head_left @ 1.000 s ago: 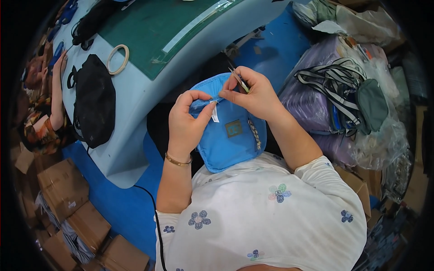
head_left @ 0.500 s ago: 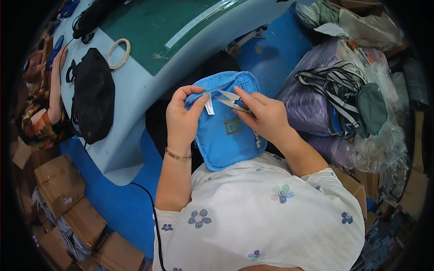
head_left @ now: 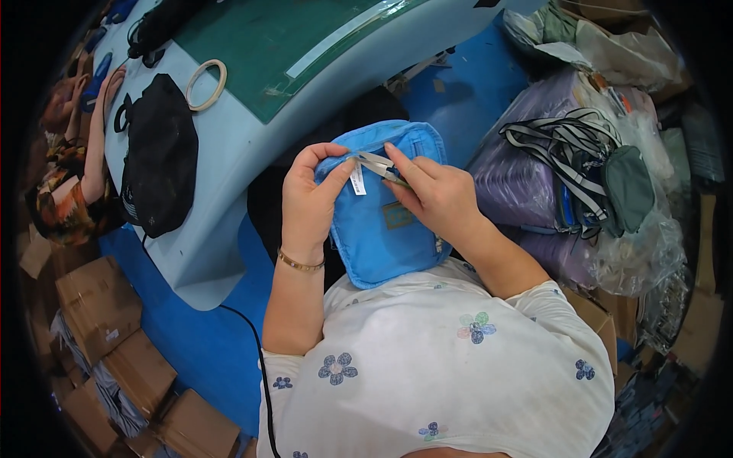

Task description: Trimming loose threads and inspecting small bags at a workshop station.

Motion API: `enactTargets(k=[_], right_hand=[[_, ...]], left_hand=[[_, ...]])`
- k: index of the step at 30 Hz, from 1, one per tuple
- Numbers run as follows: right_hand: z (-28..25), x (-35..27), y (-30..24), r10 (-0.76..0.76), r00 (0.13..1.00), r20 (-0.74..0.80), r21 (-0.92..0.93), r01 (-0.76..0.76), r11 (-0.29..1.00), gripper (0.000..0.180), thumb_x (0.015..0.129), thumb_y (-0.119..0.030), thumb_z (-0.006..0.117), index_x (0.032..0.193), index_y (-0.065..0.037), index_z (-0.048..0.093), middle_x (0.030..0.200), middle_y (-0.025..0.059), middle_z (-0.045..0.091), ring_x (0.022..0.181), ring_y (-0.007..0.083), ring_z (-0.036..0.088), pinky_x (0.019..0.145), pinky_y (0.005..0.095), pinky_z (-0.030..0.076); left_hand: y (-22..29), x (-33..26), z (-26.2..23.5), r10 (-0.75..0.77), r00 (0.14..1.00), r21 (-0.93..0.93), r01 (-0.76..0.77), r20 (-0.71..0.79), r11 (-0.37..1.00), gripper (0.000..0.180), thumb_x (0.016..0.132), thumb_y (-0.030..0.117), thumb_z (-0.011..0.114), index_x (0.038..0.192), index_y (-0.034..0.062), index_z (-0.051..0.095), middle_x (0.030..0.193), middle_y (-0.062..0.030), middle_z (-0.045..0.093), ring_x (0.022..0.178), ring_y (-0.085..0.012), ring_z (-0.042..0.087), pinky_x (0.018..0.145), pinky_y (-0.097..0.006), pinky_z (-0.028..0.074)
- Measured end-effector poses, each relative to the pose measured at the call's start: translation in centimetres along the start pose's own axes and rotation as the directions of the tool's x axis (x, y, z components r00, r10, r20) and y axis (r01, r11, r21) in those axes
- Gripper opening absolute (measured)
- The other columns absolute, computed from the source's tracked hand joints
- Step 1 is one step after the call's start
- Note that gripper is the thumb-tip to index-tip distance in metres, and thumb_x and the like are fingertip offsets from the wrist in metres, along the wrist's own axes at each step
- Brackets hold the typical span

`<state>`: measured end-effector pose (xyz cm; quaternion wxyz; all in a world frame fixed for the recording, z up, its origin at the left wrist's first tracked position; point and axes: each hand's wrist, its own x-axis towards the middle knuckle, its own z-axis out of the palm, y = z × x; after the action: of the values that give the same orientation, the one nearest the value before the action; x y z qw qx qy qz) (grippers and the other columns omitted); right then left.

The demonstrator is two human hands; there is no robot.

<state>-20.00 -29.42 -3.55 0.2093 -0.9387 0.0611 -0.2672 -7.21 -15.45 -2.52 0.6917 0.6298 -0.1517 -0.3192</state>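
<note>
Blue fabric pouch (head_left: 382,221), held at chest height, is mid-trim: left hand (head_left: 309,200) fingers pinch its edge by the white tag (head_left: 357,179), right hand (head_left: 437,195) fingers clamp small metal snips (head_left: 379,166), which likely need careful aiming next.

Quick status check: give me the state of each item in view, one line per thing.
blue pouch: held upright against the lap, gripped at its top edge.
white tag: hanging from the pouch's top seam, beside the left thumb.
small metal snips: in the right hand, tips at the tag.
left hand: closed on the pouch.
right hand: closed on the snips.
black bag: lying flat on the table.
tape ring: lying flat, untouched.
</note>
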Motion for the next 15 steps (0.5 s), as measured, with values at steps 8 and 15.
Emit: enactTargets(k=[8,15], right_hand=[[0.32,-0.12,-0.12,-0.016,1.0,-0.015,-0.066,0.015,0.998,0.048,0.073,-0.015,0.072,0.119,-0.008,0.06,0.07,0.0031,0.058,0.051,0.017,0.054,0.047,0.0269,0.043],[0.39,-0.19,0.43,0.003,0.999,-0.051,-0.001,-0.003,1.0,0.046,0.074,-0.011,0.071,0.118,-0.009,0.06,0.072,0.0045,0.059,0.053,0.0192,0.055,0.049,0.0258,0.044]], left_hand=[[0.1,0.04,0.01,-0.01,1.0,-0.019,0.01,0.006,1.0,0.018,0.082,0.006,0.065,0.098,0.0009,0.058,0.089,-0.0026,0.06,0.08,-0.0064,0.055,0.071,-0.019,0.046],[0.04,0.12,-0.01,-0.029,1.0,-0.037,0.029,0.01,0.999,0.018,0.081,0.005,0.066,0.097,0.0011,0.058,0.088,-0.0022,0.06,0.079,-0.0061,0.055,0.07,-0.019,0.046]])
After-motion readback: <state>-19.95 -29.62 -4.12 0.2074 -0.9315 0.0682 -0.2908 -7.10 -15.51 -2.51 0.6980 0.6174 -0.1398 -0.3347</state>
